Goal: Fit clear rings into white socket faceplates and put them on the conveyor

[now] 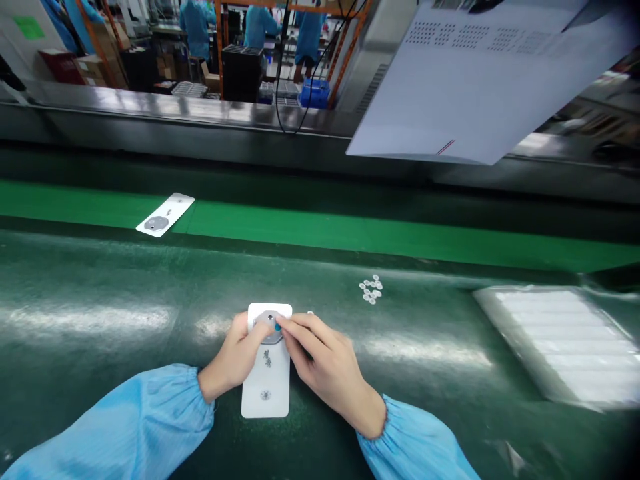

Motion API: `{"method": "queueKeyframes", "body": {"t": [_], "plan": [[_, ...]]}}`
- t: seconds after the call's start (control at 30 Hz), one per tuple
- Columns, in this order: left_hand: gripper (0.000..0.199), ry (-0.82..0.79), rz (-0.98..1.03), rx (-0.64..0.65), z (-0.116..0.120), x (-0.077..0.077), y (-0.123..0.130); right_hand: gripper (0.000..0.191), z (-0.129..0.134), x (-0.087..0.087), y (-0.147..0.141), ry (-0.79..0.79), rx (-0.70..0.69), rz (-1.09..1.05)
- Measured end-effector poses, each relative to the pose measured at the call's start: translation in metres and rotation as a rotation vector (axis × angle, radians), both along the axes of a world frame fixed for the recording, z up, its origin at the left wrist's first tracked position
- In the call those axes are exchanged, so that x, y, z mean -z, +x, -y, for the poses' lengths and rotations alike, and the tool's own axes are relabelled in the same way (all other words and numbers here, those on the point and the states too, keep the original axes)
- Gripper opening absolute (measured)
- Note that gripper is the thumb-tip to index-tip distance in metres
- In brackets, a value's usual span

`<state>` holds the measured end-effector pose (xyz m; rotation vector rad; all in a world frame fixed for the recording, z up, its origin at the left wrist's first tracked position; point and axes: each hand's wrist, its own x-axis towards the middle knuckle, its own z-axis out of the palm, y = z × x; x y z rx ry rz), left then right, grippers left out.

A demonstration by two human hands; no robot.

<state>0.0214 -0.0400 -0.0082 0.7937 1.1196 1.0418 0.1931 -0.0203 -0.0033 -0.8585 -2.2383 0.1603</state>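
A white rounded panel (267, 380) lies upright before me on the green work surface, with dark printed characters and a grey disc (271, 335) near its top. My left hand (235, 353) grips the panel's left edge, thumb pressed on the disc. My right hand (325, 353) has its fingertips pinched together at the disc's right side, by a small blue spot (277, 327). Whatever those fingertips hold is too small to make out. Just behind the right hand a small whitish piece (311, 313) shows in part. Several small clear round pieces (371, 291) lie scattered farther right.
Another such panel (169, 212) rests on the bright green belt (320, 230) beyond the work surface (125, 280). To the right lies a clear bag of white strips (565, 340). A white sheet (450, 100) hangs overhead at upper right. People in blue work in the background.
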Motion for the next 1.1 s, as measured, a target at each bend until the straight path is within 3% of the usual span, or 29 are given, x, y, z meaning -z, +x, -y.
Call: {"method": "queueKeyframes", "body": {"t": [0.37,0.57,0.73,0.8,0.9,1.0,1.1], "plan": [[0.025,0.116,-0.035,0.08,0.002,-0.01,-0.002,0.012,-0.002,0.004,-0.004,-0.088,0.041,-0.066],[0.027,0.062,-0.016,0.06,0.002,-0.005,-0.003,0.012,0.005,0.0,-0.006,-0.442,-0.001,-0.43],[0.034,-0.087,0.15,0.056,0.001,-0.003,-0.002,0.013,-0.001,-0.01,0.002,-0.686,0.009,-0.749],[0.042,-0.103,0.187,0.056,0.0,-0.004,-0.002,0.016,0.001,-0.017,0.022,-0.705,0.062,-0.815],[0.047,-0.11,0.195,0.029,-0.001,-0.008,-0.002,0.027,0.024,-0.03,0.08,-0.672,0.209,-0.909],[0.048,-0.107,0.155,0.018,-0.003,-0.013,-0.002,0.043,0.073,-0.036,0.161,-0.625,0.47,-0.974],[0.048,-0.088,0.12,0.026,-0.005,-0.013,-0.003,0.056,0.134,-0.022,0.241,-0.529,0.772,-0.842]]}}
